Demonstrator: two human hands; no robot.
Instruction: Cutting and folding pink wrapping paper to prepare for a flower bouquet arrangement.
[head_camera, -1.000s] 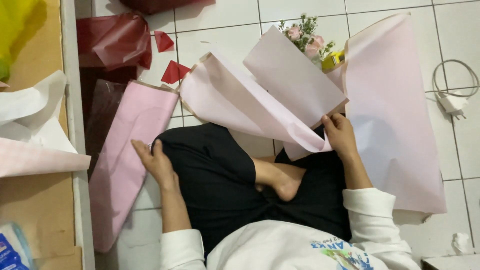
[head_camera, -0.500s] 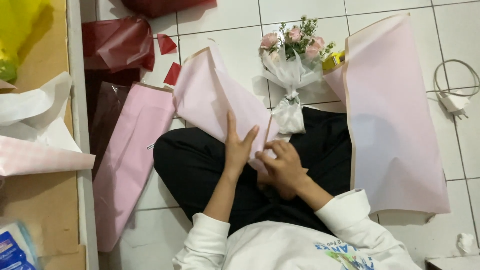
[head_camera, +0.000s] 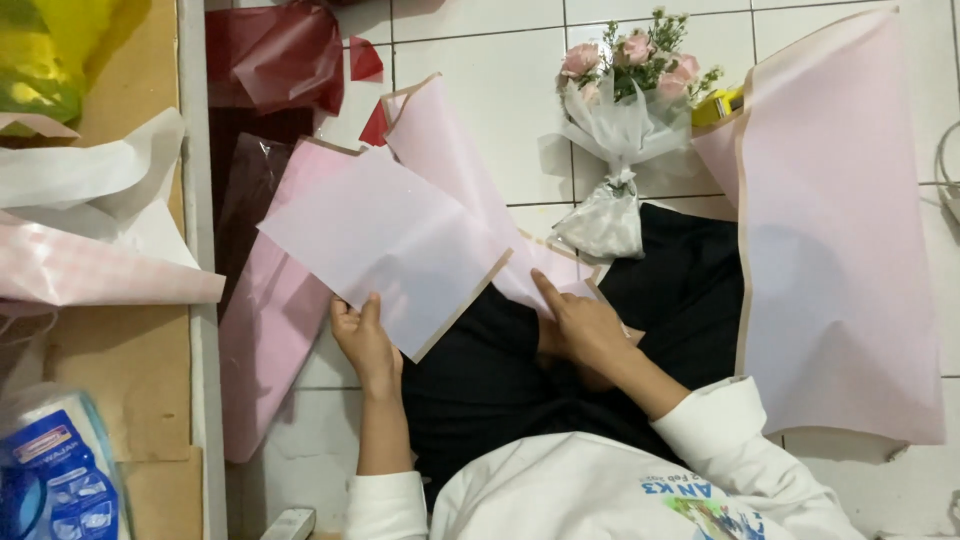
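The left hand (head_camera: 366, 340) pinches the bottom edge of a pale pink paper sheet (head_camera: 385, 235), thumb on top and the other fingers hidden under it; the sheet is flat, thin and smooth, with a thin brown border along its lower right side; it is lifted over the left knee, and its long side runs from the upper left down to the lower right, with one corner pointing down near the hand; the right hand (head_camera: 585, 325) lies flat and open on a second pink sheet (head_camera: 455, 165), with one finger stretched out and pressing on it, and it holds nothing; this second sheet is long and runs up and to the left from the lap to a point near the red scraps (head_camera: 365, 62); the person sits cross-legged in black trousers (head_camera: 480, 380) on a white tile floor (head_camera: 490, 95); just above the right hand lies a small bouquet (head_camera: 625, 110) of pink flowers wrapped in soft white crinkly paper, flowers pointing up and stem end toward the lap; a big pink sheet (head_camera: 840, 240) covers the floor on the right; a wooden board (head_camera: 130, 370) with a pale raised edge closes the left side, so the bare tiles in the middle are the only open room.
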